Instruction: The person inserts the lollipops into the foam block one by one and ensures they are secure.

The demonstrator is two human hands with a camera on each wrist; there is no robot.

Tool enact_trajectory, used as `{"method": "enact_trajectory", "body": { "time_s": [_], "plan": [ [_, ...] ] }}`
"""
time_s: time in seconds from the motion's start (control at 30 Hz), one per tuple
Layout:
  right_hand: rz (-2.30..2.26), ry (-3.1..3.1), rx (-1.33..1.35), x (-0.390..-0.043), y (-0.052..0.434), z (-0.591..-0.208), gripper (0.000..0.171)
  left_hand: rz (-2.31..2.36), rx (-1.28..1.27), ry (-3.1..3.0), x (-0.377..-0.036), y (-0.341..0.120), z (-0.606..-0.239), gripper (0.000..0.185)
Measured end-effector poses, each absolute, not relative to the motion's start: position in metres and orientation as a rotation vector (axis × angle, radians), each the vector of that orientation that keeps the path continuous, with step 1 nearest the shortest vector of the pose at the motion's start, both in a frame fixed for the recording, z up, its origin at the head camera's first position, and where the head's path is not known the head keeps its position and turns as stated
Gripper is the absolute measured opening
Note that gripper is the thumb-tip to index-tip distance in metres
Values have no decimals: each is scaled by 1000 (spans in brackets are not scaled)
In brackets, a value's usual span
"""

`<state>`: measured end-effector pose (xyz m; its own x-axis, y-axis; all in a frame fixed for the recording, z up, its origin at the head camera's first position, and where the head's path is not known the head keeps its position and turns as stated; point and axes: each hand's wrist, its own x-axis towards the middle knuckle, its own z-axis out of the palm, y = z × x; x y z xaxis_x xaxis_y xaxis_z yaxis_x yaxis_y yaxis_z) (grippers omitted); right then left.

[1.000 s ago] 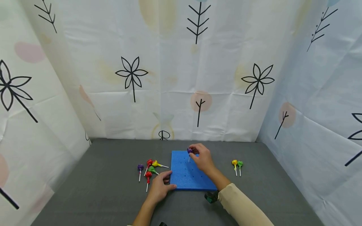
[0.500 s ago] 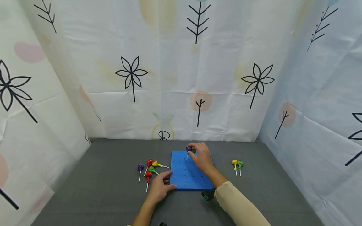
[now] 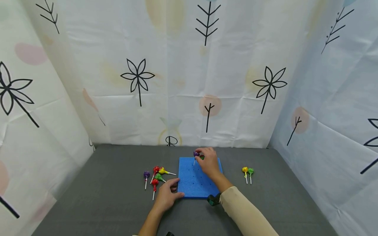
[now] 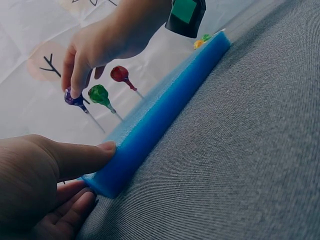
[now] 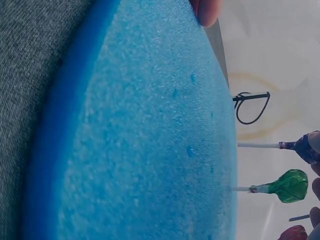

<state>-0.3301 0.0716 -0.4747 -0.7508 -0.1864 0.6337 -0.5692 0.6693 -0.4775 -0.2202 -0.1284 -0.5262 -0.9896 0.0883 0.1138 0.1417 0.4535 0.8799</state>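
Blue foam board point(image 3: 195, 183) lies mid-bench, its near-left corner pinned by the left hand point(image 3: 166, 196) with thumb pressed flat against the edge. At the board's 12 o'clock edge the right hand point(image 3: 208, 162) pinches the purple lollipop point(image 4: 75, 99) by its head, just beside the green lollipop point(image 4: 99, 94) (a red one stands beyond). Best keep the stick vertical over its hole and press straight down.

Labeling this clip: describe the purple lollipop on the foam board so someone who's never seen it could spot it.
Find the blue foam board in the middle of the grey table; go to its far edge. The purple lollipop stands there on its stick, pinched by the right hand, beside a green lollipop and a red lollipop. The other purple lollipop lies flat on the table left of the board.
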Motion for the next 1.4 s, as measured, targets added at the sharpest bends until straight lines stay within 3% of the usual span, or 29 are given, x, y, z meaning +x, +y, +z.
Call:
{"method": "enact_trajectory", "body": {
  "time_s": [1.4],
  "plan": [
    [818,-2323,554,-338,63,-484,20,-1598,-201,-2635,-220,-128,-527,60]
  ]
}}
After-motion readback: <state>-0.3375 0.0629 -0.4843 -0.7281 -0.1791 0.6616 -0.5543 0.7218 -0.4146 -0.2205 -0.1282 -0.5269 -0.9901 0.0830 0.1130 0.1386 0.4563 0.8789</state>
